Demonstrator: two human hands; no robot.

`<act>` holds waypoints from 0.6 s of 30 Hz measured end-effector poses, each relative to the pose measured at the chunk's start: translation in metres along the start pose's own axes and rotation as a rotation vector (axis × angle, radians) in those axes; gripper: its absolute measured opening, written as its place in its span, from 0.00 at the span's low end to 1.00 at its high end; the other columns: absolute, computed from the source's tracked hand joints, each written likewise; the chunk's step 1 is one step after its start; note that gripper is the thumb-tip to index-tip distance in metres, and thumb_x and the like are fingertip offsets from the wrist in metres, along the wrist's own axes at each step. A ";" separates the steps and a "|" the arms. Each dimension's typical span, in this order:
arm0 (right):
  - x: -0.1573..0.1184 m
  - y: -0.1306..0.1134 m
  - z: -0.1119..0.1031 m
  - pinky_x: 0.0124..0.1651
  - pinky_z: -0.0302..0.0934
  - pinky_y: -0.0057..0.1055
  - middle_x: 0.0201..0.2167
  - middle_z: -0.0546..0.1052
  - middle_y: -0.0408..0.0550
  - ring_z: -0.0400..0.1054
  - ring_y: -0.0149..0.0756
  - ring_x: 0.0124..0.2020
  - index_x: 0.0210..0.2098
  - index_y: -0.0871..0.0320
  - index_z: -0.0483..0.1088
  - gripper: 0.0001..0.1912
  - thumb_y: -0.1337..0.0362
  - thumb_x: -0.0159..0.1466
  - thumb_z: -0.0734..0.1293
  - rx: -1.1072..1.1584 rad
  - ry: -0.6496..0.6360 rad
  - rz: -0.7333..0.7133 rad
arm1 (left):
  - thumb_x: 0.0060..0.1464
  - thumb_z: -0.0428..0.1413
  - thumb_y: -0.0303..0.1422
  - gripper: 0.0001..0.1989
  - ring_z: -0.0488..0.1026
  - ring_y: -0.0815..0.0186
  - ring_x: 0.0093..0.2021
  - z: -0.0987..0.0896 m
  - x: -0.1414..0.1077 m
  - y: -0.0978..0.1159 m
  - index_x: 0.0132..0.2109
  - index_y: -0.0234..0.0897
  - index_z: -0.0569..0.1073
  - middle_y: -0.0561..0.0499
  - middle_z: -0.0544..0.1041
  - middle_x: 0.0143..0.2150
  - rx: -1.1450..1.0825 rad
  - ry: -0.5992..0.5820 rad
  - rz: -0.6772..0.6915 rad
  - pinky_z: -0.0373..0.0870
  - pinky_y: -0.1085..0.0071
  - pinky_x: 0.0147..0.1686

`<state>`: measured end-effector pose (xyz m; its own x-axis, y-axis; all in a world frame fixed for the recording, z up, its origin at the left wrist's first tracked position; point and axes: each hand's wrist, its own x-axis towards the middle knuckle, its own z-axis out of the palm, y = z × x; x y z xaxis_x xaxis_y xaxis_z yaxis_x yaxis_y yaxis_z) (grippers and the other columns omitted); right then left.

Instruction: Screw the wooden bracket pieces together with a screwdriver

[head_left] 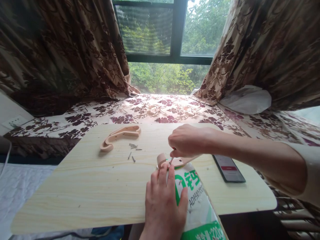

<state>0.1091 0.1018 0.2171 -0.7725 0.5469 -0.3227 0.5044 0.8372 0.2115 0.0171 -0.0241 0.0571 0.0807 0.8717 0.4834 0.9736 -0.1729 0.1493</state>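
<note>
My right hand [183, 141] is closed in a fist around a screwdriver, whose handle is hidden. Its thin shaft [171, 161] points down at a curved light-wood piece [178, 162] with dark holes. That piece lies on a white and green printed package [197, 206]. My left hand [163, 200] rests flat on the package with the thumb apart, its fingertips pressing on the near edge of the wood beside the shaft's tip. A second curved wooden piece [121, 135] lies to the left. Several loose screws [133, 146] are scattered near it.
Everything stands on a pale wood-grain table [100, 190] with rounded corners. A phone [228, 168] with a lit screen lies under my right forearm. Beyond the table are a floral-covered ledge [155, 110], a white plastic bag [247, 100], curtains [95, 43] and a window.
</note>
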 end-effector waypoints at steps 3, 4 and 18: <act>-0.006 0.001 -0.005 0.25 0.51 0.29 0.27 0.77 0.51 0.66 0.35 0.26 0.36 0.61 0.76 0.11 0.62 0.58 0.67 0.023 -0.020 0.020 | 0.56 0.49 0.38 0.25 0.62 0.52 0.54 -0.001 0.000 0.000 0.59 0.33 0.63 0.42 0.66 0.59 0.011 0.009 0.008 0.69 0.55 0.46; -0.008 0.001 -0.007 0.25 0.51 0.29 0.29 0.77 0.51 0.65 0.34 0.26 0.38 0.60 0.76 0.10 0.65 0.56 0.68 0.022 -0.031 0.010 | 0.56 0.49 0.38 0.25 0.63 0.52 0.54 -0.001 0.000 0.001 0.59 0.33 0.63 0.42 0.66 0.59 0.011 0.006 0.012 0.69 0.55 0.46; -0.016 0.011 0.013 0.23 0.49 0.29 0.20 0.75 0.51 0.63 0.33 0.20 0.27 0.61 0.77 0.20 0.55 0.61 0.60 0.146 0.044 0.162 | 0.54 0.52 0.36 0.27 0.64 0.50 0.53 -0.008 0.002 0.005 0.60 0.32 0.61 0.40 0.67 0.58 -0.159 0.014 -0.022 0.68 0.51 0.49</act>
<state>0.1323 0.1020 0.2129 -0.6915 0.6762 -0.2541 0.6712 0.7315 0.1199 0.0204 -0.0273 0.0660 0.0553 0.8700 0.4899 0.9288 -0.2249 0.2945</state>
